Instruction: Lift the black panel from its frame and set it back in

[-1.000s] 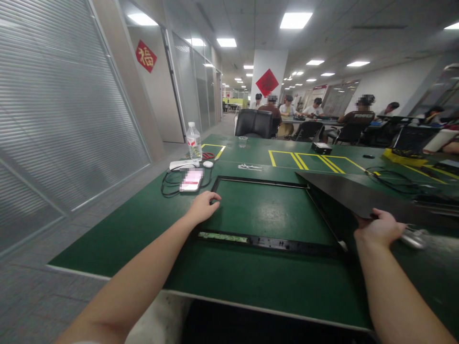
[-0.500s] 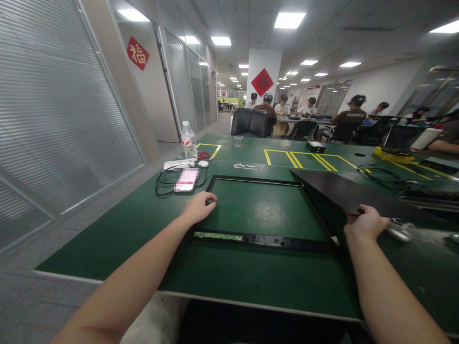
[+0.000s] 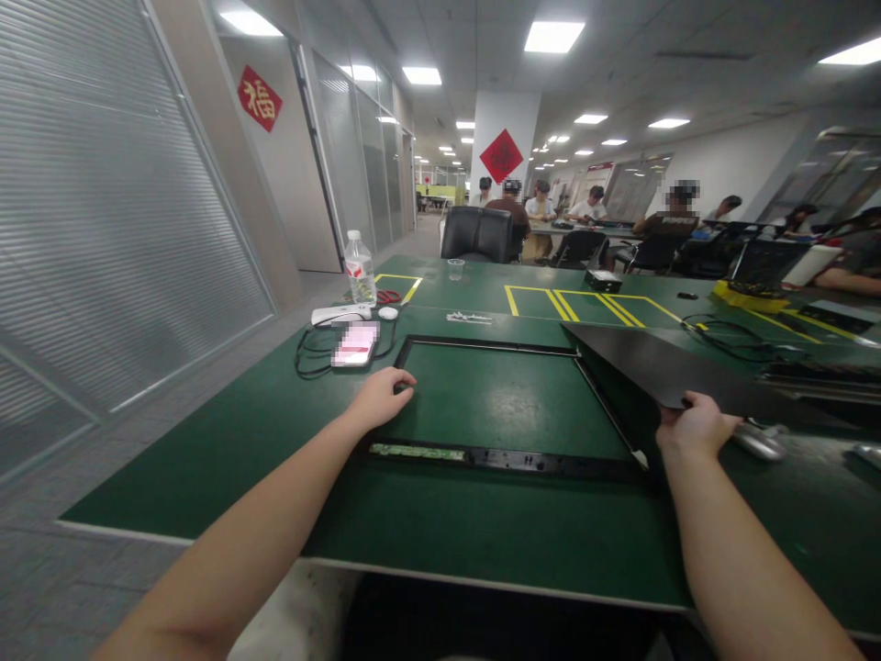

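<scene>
A thin black rectangular frame [image 3: 523, 460] lies flat on the green table, with a strip of green circuit board [image 3: 417, 452] set into its near left side. My left hand [image 3: 381, 397] is closed around the frame's left side, its thumb pointing inward. To the right, a dark flat panel [image 3: 640, 363] is tilted up, its far left corner by the frame's far right corner. My right hand [image 3: 696, 426] grips this panel by its near edge, fingers partly hidden beneath it. Under the panel, by that hand, a silvery rounded object [image 3: 759, 442] partly shows.
On the green table [image 3: 227, 450], a phone [image 3: 355, 344], cables, a white strip-shaped device [image 3: 340, 315], a water bottle [image 3: 360, 271] and red-handled scissors [image 3: 389, 296] lie at the left. A plastic cup [image 3: 455, 269] and a small black box [image 3: 604, 280] stand farther back. Several people sit beyond.
The view has shifted very slightly. Both hands keep their holds, and the frame and panel stay practically where they were.
</scene>
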{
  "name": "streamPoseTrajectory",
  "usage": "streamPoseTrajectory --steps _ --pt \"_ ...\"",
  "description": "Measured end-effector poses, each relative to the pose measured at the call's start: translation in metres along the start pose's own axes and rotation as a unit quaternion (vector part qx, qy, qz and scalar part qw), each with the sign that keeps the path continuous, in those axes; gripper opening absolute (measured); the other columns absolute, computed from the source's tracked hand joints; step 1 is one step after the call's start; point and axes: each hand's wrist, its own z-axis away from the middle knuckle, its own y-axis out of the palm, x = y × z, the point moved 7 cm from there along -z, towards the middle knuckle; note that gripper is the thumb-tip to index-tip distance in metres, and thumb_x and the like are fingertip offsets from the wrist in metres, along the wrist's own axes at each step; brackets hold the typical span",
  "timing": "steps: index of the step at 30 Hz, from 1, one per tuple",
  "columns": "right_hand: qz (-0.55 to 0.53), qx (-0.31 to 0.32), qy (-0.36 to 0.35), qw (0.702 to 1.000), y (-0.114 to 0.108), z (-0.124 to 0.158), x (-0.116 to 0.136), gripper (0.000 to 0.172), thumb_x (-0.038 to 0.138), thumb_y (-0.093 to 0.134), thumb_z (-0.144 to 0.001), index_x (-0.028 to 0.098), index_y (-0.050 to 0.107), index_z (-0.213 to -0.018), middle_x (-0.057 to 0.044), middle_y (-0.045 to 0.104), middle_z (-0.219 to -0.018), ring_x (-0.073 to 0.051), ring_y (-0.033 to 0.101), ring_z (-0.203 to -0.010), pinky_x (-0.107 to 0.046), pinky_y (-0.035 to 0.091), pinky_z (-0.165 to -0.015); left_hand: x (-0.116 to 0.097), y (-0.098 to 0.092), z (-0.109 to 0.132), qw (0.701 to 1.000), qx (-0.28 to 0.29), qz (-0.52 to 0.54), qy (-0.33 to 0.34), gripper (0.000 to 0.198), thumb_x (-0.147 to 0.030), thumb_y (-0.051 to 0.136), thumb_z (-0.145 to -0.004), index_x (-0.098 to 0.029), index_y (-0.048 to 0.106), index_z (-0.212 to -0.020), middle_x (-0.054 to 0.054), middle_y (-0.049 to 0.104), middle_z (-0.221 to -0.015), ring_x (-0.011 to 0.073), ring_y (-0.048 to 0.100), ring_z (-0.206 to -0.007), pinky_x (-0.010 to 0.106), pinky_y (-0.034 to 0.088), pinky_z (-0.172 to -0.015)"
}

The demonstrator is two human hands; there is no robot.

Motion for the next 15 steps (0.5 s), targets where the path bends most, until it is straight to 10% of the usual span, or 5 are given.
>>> streamPoseTrajectory --steps 15 --pt "-0.001 0.017 0.056 0.998 0.0 -0.012 -0.012 0.057 -0.002 0.053 -0.056 0.031 0.039 -0.1 0.006 0.062 -0.113 -0.014 0.068 -0.09 -0.028 0.06 -0.066 0.001 0.002 0.001 1.0 0.007 0.004 0.002 0.025 -0.027 0.059 -0.079 -0.021 0.077 -0.095 0.009 0.077 -0.107 0.0277 0.071 -0.102 0.039 0.054 -0.095"
